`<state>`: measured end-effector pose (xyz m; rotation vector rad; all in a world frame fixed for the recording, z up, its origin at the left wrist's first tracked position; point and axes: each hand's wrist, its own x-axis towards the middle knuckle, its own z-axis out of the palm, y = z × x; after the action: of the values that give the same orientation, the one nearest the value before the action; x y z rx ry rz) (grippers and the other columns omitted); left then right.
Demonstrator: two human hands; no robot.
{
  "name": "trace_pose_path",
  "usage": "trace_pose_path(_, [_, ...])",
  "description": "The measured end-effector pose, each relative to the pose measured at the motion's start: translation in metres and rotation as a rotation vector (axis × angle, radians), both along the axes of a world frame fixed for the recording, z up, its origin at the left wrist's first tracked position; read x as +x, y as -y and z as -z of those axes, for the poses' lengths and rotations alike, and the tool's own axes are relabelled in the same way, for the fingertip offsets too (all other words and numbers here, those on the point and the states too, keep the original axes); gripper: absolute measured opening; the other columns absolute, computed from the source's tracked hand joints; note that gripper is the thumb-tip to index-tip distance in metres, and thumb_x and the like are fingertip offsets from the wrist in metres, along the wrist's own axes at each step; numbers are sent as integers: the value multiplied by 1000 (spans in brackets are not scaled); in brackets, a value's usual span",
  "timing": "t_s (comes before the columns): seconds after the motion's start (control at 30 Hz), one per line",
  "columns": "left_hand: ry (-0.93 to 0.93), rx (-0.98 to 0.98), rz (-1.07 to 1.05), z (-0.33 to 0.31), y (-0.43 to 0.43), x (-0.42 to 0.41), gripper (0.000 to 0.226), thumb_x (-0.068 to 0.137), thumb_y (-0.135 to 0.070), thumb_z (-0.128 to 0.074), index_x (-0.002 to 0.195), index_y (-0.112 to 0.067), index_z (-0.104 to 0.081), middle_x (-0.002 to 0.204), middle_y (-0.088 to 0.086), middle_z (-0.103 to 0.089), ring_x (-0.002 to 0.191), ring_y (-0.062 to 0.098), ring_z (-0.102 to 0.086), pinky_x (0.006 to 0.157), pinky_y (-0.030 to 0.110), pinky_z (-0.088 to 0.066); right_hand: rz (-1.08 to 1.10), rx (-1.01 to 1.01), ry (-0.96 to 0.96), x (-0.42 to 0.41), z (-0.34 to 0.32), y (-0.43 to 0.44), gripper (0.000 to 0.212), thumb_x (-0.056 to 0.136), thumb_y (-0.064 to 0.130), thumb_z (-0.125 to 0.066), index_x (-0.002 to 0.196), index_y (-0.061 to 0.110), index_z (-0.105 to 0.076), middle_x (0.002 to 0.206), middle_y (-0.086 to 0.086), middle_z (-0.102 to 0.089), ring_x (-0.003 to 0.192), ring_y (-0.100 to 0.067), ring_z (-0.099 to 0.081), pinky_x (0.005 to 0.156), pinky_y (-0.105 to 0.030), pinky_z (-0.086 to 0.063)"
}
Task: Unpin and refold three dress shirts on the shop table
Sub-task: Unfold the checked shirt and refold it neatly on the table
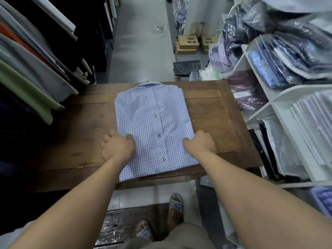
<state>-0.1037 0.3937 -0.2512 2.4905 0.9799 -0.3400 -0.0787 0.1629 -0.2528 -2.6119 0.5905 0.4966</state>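
Table (215, 123): one shirt (154, 123); left grip (117, 146), right grip (201, 142) pinch sides.

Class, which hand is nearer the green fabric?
Left. The left hand grips the shirt edge toward the green fabric; the right hand grips the opposite edge, farther away.

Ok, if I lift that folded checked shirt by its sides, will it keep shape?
Probably not: the folded blue-and-white checked dress shirt is thin cloth, so its middle would likely sag between the left hand and right hand. It looks light. Flat on the brown wooden table, it should slide or bunch if pushed.
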Motion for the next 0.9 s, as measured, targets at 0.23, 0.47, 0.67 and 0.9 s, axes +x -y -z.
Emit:
trace_pose_path(0.23, [-106,-154,5,0,-13,-34,71,82,-60,-48,129,-7,-48,117,11,-65,100,35,-63,87,45,-55,30,265,27,-20,-10,8,21,89,23,-59,104,12,-49,98,-2,-56,79,-16,-53,51,-27,-32])
trace_pose_path(0.47, [-67,-473,-118,-3,-16,-42,39,97,-12,-54,134,1,-52,130,18,-60,114,36,-61,96,45,-55,-20,436,-135,-27,-19,18,23,84,17,-67,105,8,-64,106,-6,-68,87,-18,-63,60,-25,-47])
trace_pose_path(0.67, [3,-454,-81,0,-21,-51,46,103,-22,-51,146,-8,-41,139,14,-56,119,34,-58,97,43,-52,-47,666,-96,-35,-18,28,28,94,8,-66,118,18,-57,105,6,-65,87,-2,-59,63,-15,-45])
trace_pose_path(0.9, [28,-427,-58,7,-23,-61,41,104,-27,-49,140,-8,-42,134,14,-58,118,35,-59,96,44,-52,-96,499,-29,-46,-3,37,25,87,24,-77,109,18,-67,108,2,-71,97,-17,-67,88,-32,-54])
